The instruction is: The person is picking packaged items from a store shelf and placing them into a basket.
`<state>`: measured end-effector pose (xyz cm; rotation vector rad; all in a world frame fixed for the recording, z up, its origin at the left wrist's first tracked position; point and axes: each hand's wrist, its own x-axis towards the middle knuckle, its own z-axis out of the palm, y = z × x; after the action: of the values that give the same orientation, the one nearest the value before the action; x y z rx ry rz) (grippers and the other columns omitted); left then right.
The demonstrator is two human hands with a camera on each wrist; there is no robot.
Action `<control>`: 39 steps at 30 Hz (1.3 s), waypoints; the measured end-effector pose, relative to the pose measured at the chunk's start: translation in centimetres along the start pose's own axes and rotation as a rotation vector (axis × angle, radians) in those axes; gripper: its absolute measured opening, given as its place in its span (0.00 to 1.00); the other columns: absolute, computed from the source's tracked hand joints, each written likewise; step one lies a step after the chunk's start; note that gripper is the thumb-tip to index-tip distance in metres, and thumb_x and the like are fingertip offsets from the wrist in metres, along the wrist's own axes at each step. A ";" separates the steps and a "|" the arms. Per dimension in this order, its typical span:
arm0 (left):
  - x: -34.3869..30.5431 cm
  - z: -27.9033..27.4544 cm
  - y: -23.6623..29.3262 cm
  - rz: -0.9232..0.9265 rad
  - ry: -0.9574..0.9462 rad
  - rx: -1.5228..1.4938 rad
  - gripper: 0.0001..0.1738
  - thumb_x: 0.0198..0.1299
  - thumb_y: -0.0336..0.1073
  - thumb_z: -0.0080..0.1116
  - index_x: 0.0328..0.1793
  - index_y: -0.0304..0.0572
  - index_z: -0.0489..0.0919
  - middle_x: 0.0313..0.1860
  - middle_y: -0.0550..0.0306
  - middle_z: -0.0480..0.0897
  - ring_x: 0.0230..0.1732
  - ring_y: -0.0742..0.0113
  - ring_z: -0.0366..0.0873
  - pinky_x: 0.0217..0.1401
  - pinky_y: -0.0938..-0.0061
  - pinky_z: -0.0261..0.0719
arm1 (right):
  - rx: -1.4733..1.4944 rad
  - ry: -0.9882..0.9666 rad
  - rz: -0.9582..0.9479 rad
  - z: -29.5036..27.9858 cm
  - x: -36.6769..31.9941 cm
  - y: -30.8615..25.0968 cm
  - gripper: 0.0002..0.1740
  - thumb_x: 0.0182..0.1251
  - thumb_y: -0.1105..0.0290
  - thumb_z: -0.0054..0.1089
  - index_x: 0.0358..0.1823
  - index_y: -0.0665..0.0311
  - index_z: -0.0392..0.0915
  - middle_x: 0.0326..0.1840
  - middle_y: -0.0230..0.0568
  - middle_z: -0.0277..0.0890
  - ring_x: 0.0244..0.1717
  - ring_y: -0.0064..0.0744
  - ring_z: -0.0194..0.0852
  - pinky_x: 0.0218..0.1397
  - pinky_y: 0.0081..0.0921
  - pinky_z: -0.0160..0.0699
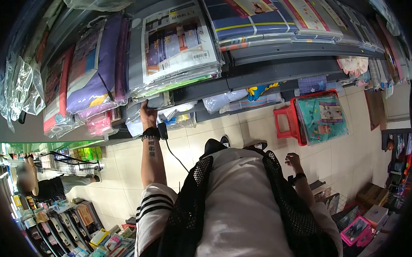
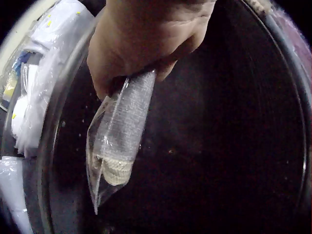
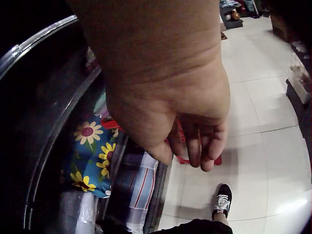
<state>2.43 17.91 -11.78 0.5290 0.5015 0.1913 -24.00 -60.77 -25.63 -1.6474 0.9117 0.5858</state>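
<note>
My left hand (image 1: pixel 149 117) reaches in under the shelf of packaged bedding, at the left of the head view. In the left wrist view, its fingers and thumb grip a clear plastic packet (image 2: pixel 122 122) by the upper end. Grey woven-looking cloth fills most of the packet, with a ribbed cream piece at the lower end. The fingertips are hidden behind the hand. My right hand (image 1: pixel 294 161) hangs beside my body with loosely curled fingers and nothing in them. Below it in the right wrist view lies a blue packet with sunflowers (image 3: pixel 92 156).
Stacked bedding packs (image 1: pixel 179 42) line the upper shelf. Wrapped white textiles (image 2: pixel 53 63) lie left of the packet. A red stool (image 1: pixel 288 125) stands on the tiled floor, next to a teal bedding pack (image 1: pixel 323 119). Another person (image 1: pixel 52 185) is at the far left.
</note>
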 end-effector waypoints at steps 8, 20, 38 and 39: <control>-13.7 8.3 -3.2 0.021 0.018 0.050 0.13 0.61 0.30 0.60 0.51 0.38 0.76 0.48 0.54 0.81 0.51 0.59 0.79 0.57 0.62 0.76 | 0.111 -0.074 -0.031 1.0 -0.9 -5.7 0.17 0.62 0.70 0.59 0.52 0.61 0.74 0.35 0.38 0.80 0.26 0.29 0.80 0.28 0.22 0.74; -25.3 13.2 -9.8 -0.267 -0.113 0.109 0.29 0.55 0.31 0.66 0.63 0.38 0.69 0.56 0.53 0.78 0.59 0.57 0.75 0.66 0.60 0.71 | 0.056 -0.592 -0.398 6.3 -9.7 -27.0 0.27 0.68 0.60 0.57 0.65 0.63 0.67 0.55 0.44 0.76 0.54 0.34 0.77 0.56 0.29 0.73; -18.7 16.8 -19.1 -0.894 -0.437 0.486 0.26 0.57 0.29 0.64 0.62 0.38 0.71 0.54 0.55 0.78 0.58 0.57 0.75 0.65 0.62 0.71 | 1.076 -0.302 -0.276 8.2 -14.4 -22.7 0.28 0.64 0.71 0.63 0.65 0.58 0.64 0.58 0.37 0.73 0.57 0.38 0.73 0.59 0.47 0.74; -19.1 19.5 -18.2 -0.940 -0.457 0.544 0.26 0.58 0.30 0.63 0.63 0.38 0.70 0.55 0.54 0.77 0.59 0.56 0.74 0.65 0.60 0.70 | 1.080 -0.243 -0.320 8.6 -16.0 -23.6 0.30 0.63 0.73 0.64 0.66 0.57 0.62 0.57 0.38 0.73 0.57 0.38 0.74 0.58 0.45 0.76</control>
<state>-3.34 -11.72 0.98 0.7828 0.3037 -0.9714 -13.50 -46.06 -1.99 -0.6878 0.5814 0.0150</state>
